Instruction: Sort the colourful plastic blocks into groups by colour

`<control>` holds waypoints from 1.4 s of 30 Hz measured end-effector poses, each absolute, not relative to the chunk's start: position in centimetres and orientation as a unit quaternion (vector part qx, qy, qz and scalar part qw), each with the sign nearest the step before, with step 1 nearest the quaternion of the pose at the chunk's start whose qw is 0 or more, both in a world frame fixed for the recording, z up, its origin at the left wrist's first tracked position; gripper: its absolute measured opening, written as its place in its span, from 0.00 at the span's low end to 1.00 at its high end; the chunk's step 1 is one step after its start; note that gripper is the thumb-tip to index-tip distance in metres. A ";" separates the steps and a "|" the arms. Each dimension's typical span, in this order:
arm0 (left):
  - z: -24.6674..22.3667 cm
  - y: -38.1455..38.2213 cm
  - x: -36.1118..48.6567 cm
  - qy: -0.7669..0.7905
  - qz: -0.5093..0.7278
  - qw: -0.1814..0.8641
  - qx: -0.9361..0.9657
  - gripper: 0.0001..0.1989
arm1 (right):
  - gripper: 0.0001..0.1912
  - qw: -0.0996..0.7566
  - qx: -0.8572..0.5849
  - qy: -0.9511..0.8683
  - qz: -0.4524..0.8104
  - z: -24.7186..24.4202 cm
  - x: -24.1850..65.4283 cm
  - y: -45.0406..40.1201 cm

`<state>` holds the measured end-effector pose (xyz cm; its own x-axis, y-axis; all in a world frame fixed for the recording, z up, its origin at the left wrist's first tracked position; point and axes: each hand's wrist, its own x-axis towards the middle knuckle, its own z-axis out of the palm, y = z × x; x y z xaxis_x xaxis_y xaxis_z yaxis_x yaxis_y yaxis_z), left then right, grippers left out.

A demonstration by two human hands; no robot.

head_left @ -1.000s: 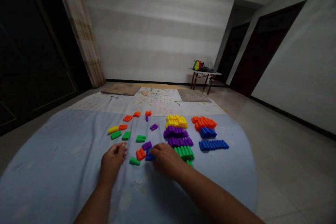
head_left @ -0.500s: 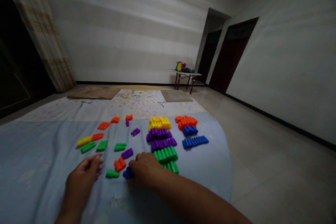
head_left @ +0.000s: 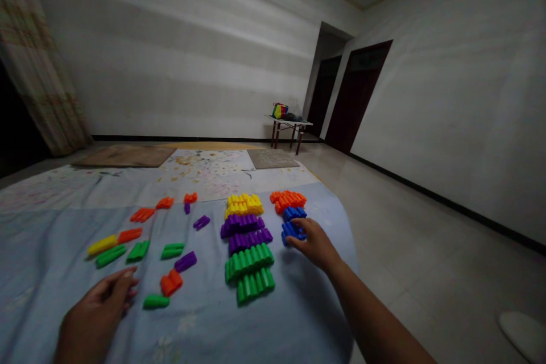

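My right hand [head_left: 313, 242] is at the blue plastic blocks [head_left: 289, 232], thumb and forefinger on either side of a blue block; the palm hides part of the row. Just behind are the stacked orange blocks [head_left: 288, 201]. My left hand [head_left: 96, 310], fingers loosely bent and seemingly holding nothing, hovers at the lower left. Closest to it are a single green block [head_left: 156, 301], an orange block [head_left: 171, 282] and a green pair [head_left: 137, 251]. Sorted stacks of yellow [head_left: 244, 205], purple [head_left: 247, 233] and green blocks [head_left: 251, 270] line the middle.
Loose blocks lie on the left, among them a yellow one [head_left: 102, 245] and a purple one [head_left: 186, 261]. A blue flowered cloth [head_left: 205, 335] covers the rounded table. Two mats [head_left: 123, 156] rest at its far side. A small table [head_left: 290, 121] with a colourful bag stands by the wall.
My right hand has moved from the loose blue block near the front to the blue group on the right. That loose block is gone from its place. The view has shifted right.
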<state>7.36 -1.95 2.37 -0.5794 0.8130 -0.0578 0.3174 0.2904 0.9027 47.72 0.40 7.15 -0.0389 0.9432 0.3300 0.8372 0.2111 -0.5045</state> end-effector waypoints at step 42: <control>2.7 -3.1 8.6 0.687 0.564 0.273 0.368 0.24 | 0.20 0.131 -0.355 -0.918 0.118 7.6 28.2 1.9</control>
